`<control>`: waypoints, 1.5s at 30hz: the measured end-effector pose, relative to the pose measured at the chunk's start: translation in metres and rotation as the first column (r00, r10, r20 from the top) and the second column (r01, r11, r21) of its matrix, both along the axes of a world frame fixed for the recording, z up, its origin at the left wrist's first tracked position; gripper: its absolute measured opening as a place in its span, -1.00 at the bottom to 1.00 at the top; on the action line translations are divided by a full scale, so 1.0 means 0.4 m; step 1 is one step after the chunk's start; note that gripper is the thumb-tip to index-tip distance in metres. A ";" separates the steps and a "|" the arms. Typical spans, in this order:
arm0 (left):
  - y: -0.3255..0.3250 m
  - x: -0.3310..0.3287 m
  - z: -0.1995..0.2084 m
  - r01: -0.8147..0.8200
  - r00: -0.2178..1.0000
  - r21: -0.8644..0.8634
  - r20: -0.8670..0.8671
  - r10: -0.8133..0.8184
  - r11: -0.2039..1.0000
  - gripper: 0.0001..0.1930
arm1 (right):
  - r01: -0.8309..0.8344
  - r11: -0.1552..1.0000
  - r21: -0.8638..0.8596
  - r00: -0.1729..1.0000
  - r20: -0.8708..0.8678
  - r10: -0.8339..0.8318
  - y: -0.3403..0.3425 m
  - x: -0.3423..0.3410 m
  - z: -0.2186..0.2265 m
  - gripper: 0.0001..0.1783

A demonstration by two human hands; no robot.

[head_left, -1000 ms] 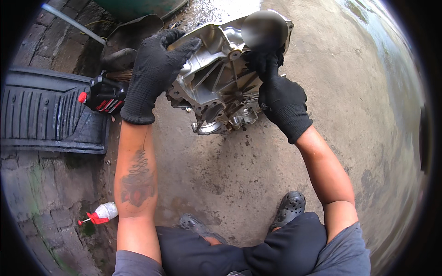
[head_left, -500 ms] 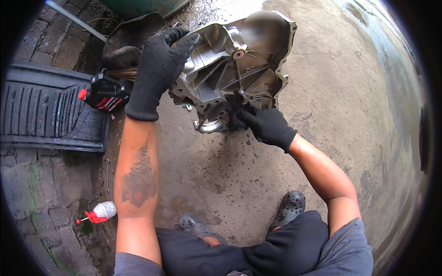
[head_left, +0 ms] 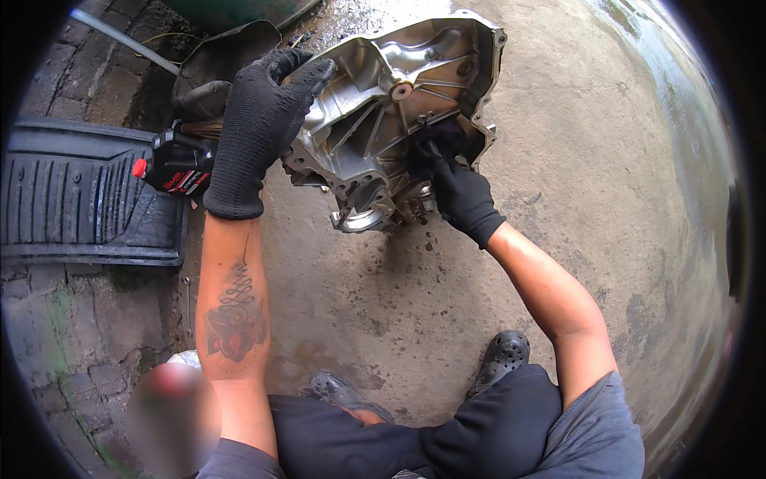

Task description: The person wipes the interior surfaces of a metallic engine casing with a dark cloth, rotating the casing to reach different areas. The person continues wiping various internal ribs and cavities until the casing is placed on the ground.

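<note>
A cast-metal gearbox housing (head_left: pixel 349 149) stands tilted before me, its ribbed, brown-stained inside facing up toward me. My left hand (head_left: pixel 265 120), in a black knit glove, is closed over the housing's upper left edge; its fingertips go out of sight behind the rim. In my right hand (head_left: pixel 465 198), also gloved in black, is a dark cloth (head_left: pixel 435 145), pressed against the lower right part of the ribbed inner wall. The cloth and glove are nearly the same colour, so the fingertips are hard to separate from it.
Left of the housing stands a black oil bottle with a red cap (head_left: pixel 177 165), beside a black ribbed rubber mat (head_left: pixel 88 191). A dark curved metal part (head_left: pixel 227 60) and a green container (head_left: pixel 239 12) lie behind. Stained concrete (head_left: pixel 574 215) spreads to the right.
My right hand has moved the cloth up from the housing's lower edge onto the ribbed inner wall. The housing has shifted slightly left and up with my left hand on it.
</note>
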State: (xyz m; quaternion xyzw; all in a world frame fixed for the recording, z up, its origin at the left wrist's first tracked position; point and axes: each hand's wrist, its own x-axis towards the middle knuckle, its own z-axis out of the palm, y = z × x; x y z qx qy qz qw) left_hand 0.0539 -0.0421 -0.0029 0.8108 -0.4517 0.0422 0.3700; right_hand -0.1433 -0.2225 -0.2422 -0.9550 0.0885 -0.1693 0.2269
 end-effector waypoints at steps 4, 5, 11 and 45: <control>0.009 0.012 -0.009 0.002 1.000 0.010 -0.013 -0.002 1.000 -0.62 | -0.102 0.992 -0.068 0.974 -0.211 0.086 -0.024 -0.078 -0.032 -0.08; 0.008 0.020 -0.007 0.007 0.999 0.027 0.033 -0.008 1.000 -0.65 | -0.121 0.989 -0.085 0.918 -0.389 0.079 -0.028 -0.099 -0.031 -0.08; 0.023 0.034 -0.009 -0.006 0.941 0.285 0.327 -0.091 0.959 -0.74 | -0.024 0.997 -0.069 0.963 0.268 0.041 -0.057 -0.092 0.076 -0.14; 0.016 -0.037 0.009 -0.169 0.978 0.103 -0.105 0.179 0.980 -0.58 | -0.194 0.977 0.087 0.981 0.034 0.191 0.127 0.005 0.082 -0.14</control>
